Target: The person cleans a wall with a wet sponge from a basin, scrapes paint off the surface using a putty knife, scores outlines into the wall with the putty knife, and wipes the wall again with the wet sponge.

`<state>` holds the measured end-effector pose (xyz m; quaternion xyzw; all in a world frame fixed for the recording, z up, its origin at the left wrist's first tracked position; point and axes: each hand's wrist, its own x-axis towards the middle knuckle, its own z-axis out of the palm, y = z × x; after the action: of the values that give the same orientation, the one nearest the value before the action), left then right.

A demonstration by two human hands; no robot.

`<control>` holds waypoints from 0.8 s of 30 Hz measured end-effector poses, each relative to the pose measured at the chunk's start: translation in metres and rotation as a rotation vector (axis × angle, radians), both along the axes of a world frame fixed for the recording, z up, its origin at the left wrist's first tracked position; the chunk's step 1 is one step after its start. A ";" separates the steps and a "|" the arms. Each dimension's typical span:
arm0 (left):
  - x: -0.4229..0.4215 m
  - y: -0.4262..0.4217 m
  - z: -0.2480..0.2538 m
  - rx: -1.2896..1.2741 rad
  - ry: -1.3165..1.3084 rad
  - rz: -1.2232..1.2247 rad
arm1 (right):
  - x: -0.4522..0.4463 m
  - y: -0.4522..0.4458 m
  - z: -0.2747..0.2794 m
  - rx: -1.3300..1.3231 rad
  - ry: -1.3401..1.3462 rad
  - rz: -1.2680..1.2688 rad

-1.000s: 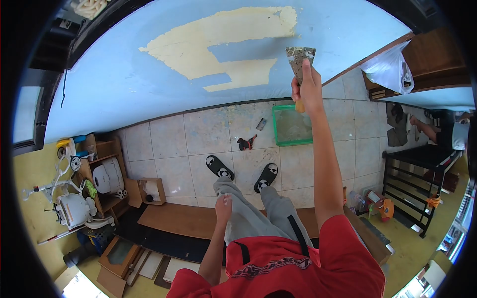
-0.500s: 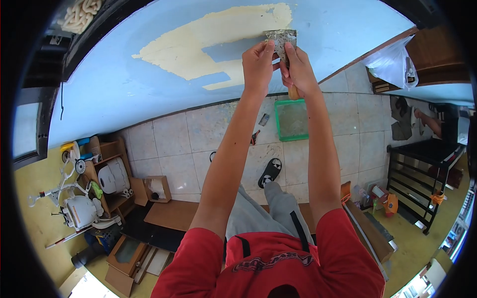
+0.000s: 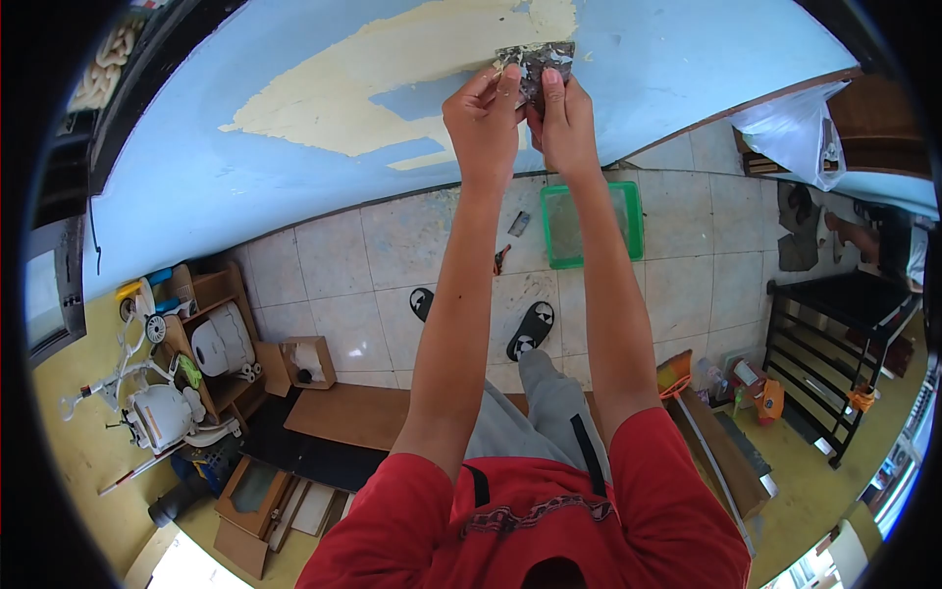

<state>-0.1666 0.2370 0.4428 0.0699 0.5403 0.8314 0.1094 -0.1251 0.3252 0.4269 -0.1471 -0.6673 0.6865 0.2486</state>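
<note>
Both of my hands are raised to the wall, gripping a scraper [image 3: 546,61] with a wide, paint-flecked metal blade. My left hand [image 3: 484,120] pinches the blade's left side between thumb and fingers. My right hand [image 3: 563,123] is closed around the lower middle, its thumb pressed on the blade; the handle is hidden behind it. The blade's top edge lies against or very close to the light blue wall [image 3: 245,187], over the right part of a bare cream patch [image 3: 324,108]. Pale flakes cling to the blade near my left fingertips.
Below the wall, a green-rimmed basin [image 3: 551,231] stands on the tiled floor [image 3: 392,240]. Near it lie a small flat tool [image 3: 518,224] and an orange-black tool [image 3: 501,259]. A clear plastic bag [image 3: 793,133] hangs at right; a black rack [image 3: 824,344] stands beyond. Another person's leg [image 3: 852,236] shows far right.
My hands and the scraper have shifted slightly left and up in view, and the scraper's wooden handle is now hidden. The camera has moved too; a second sandal shows more fully.
</note>
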 end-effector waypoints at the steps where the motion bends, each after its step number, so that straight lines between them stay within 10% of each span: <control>1: -0.001 -0.002 0.001 -0.001 0.001 0.005 | 0.001 -0.003 0.002 -0.001 0.001 0.005; 24: -0.005 -0.004 0.040 -0.162 0.107 0.053 | 0.001 -0.006 0.051 -0.138 -0.031 0.044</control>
<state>-0.1712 0.2333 0.4825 0.0909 0.6125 0.7827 0.0639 -0.1241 0.3193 0.4782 -0.1596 -0.6254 0.7337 0.2124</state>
